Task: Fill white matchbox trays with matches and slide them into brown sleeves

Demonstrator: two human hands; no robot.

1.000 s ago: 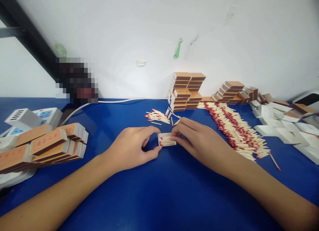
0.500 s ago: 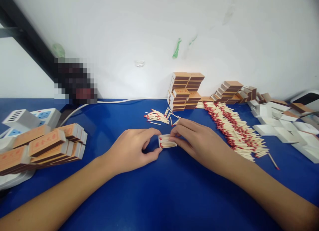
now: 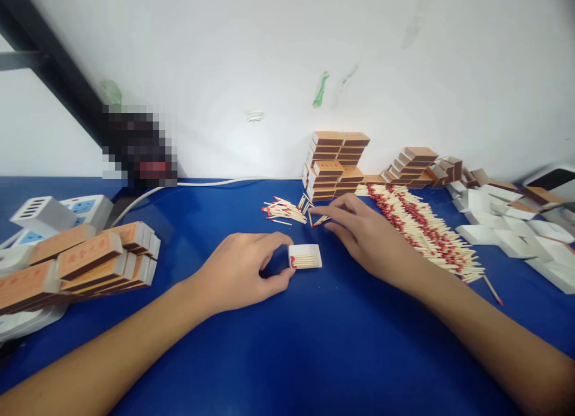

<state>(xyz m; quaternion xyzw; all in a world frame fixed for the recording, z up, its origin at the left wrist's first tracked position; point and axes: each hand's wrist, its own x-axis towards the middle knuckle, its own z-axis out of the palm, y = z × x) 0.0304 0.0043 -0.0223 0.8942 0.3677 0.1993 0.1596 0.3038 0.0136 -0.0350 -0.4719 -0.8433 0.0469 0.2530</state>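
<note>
A small white matchbox tray (image 3: 317, 248) lies on the blue table with several red-tipped matches (image 3: 304, 261) along its near side. My left hand (image 3: 245, 263) grips its left end, thumb at the near corner and forefinger at the far one. Beyond the tray, to the right, my right hand (image 3: 359, 227) hovers low with forefinger and thumb apart. Its forefinger reaches over a few loose matches (image 3: 321, 220), and I see none held between the fingers. Left of that hand is a small loose heap of matches (image 3: 284, 210).
Stacked matchboxes (image 3: 336, 164) stand against the wall, with a lower stack (image 3: 411, 164) farther right. A long pile of matches (image 3: 422, 236) spreads beside my right forearm. White empty trays (image 3: 507, 224) lie far right. More matchboxes (image 3: 90, 254) and a power strip (image 3: 85, 209) sit left.
My right hand has left the tray and moved up and right to the loose matches. The matches inside the tray now show uncovered. My left hand keeps its place at the tray.
</note>
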